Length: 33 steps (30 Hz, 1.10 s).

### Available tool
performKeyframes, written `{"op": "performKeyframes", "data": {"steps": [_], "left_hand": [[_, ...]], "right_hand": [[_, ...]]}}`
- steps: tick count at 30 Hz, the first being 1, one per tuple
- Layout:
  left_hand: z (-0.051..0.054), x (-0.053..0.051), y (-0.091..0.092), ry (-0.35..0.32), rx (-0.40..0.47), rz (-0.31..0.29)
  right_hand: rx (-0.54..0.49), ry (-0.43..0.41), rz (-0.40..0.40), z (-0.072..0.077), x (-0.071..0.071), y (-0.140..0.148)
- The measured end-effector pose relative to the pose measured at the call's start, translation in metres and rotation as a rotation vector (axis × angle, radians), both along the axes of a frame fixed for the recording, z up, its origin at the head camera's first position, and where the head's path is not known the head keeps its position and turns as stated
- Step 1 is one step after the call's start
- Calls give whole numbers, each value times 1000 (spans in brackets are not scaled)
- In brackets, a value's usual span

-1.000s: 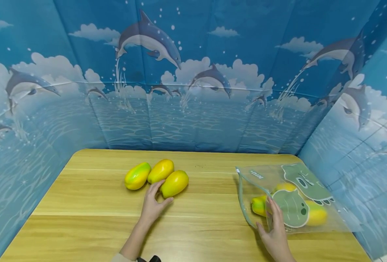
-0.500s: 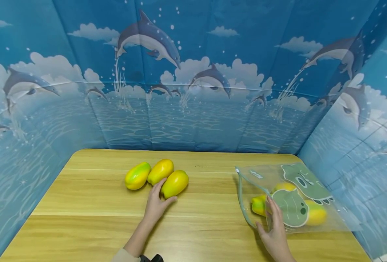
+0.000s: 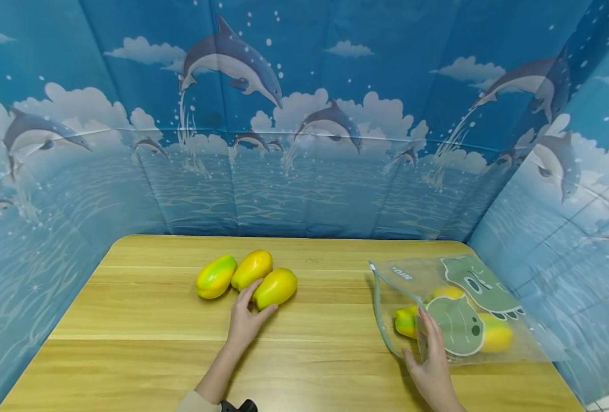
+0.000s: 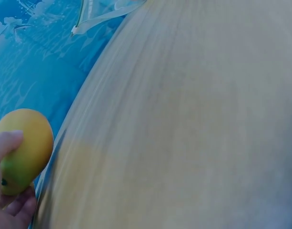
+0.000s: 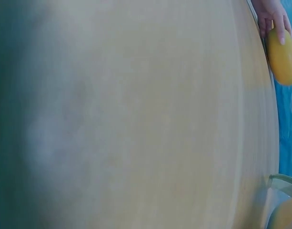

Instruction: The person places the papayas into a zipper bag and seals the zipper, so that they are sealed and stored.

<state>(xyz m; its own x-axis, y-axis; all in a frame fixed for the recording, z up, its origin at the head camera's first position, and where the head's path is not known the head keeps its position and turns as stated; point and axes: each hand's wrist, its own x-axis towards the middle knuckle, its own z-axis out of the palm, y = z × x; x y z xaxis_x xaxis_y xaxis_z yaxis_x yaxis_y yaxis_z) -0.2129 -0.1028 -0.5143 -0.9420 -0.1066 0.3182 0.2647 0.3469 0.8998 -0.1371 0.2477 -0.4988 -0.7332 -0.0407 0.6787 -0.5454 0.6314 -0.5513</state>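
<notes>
My left hand [image 3: 245, 323] grips the nearest of three yellow-green mangoes on the table; in the left wrist view my thumb lies on top of this mango [image 4: 31, 143] and fingers curl underneath. Touching it are a second mango [image 3: 253, 269] and, further left, a greener mango [image 3: 216, 277]. My right hand [image 3: 432, 366] is at the mouth of a clear zip bag [image 3: 397, 286] with a green cartoon animal print. Its fingers touch the upper lip, and the thumb stands apart near the lower edge. Inside lie mangoes, one [image 3: 406, 321] close to the mouth, others partly hidden by the print.
The wooden table [image 3: 325, 366] has a rounded far edge. Behind it and along both sides hangs a blue curtain [image 3: 284, 189] printed with dolphins. A dark object [image 3: 240, 406] shows at my left wrist, beside the sleeve.
My left hand has shifted slightly right, and its thumb has closed in against the nearest mango. My right hand and the bag look unmoved apart from a small camera shift.
</notes>
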Motion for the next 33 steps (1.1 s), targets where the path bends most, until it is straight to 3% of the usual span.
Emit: {"op": "performKeyframes", "data": {"steps": [4, 18, 22, 27, 30, 33], "left_hand": [[3, -1, 3, -6, 23, -21], [19, -3, 32, -54, 65, -184], [34, 1, 45, -67, 78, -249], [56, 12, 60, -85, 82, -317], [60, 14, 69, -94, 65, -341], [58, 15, 77, -97, 58, -371]], "right_hand": [[-8, -8, -1, 1, 0, -1], [-8, -5, -15, -1, 0, 0], [-5, -11, -26, 3, 1, -2], [-14, -22, -34, 18, 7, -11], [-20, -27, -32, 22, 8, -13], [-20, -27, -30, 15, 6, -9]]}}
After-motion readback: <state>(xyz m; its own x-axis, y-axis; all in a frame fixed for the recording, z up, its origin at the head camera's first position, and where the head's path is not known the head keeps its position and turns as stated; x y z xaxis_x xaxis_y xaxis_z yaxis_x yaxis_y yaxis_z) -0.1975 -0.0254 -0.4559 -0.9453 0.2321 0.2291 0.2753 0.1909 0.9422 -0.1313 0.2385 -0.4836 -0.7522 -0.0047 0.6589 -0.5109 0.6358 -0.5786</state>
